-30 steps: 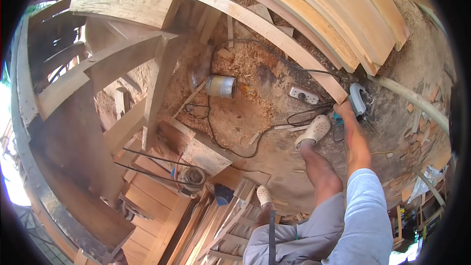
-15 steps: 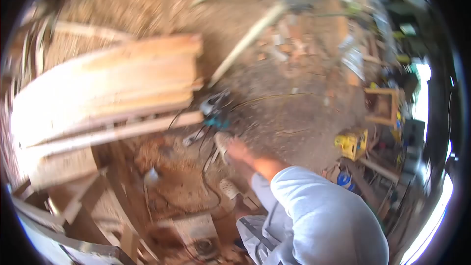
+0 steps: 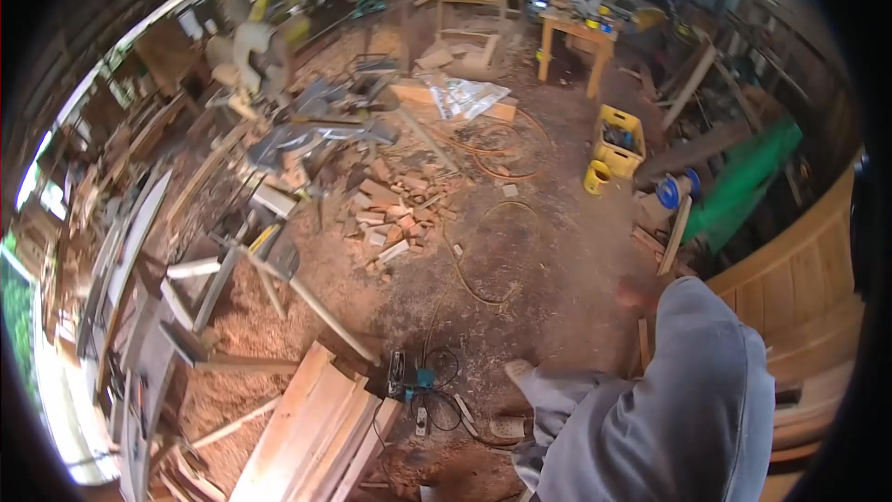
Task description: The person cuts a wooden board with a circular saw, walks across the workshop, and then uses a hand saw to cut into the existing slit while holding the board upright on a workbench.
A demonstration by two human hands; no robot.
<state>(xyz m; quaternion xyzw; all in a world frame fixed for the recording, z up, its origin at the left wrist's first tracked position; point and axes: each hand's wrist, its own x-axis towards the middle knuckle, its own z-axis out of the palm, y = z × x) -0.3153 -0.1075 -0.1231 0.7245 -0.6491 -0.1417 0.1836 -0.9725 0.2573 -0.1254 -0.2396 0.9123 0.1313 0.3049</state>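
Note:
My right hand (image 3: 636, 293) hangs beside my legs at the right, partly hidden by my grey sleeve (image 3: 706, 372). It is blurred and its fingers cannot be made out. No object shows in it. My left hand is out of view. On the floor left of my shoes (image 3: 518, 372) lies a teal and dark corded power tool (image 3: 425, 378), its cable looped around it. Close by, a stack of planed wooden boards (image 3: 307, 428) reaches to the bottom edge.
Wood offcuts (image 3: 395, 214) lie heaped mid-floor, near an orange cable (image 3: 548, 144). A yellow crate (image 3: 620, 144) and yellow bucket (image 3: 596, 177) stand right of them. Behind is a wooden table (image 3: 576, 33). Curved slatted woodwork (image 3: 790, 270) stands at the right; loose poles (image 3: 330, 321) lie left.
The view has swung round and up, showing more of the workshop. My right hand, earlier reaching down by my shoe, is now away from it at my side.

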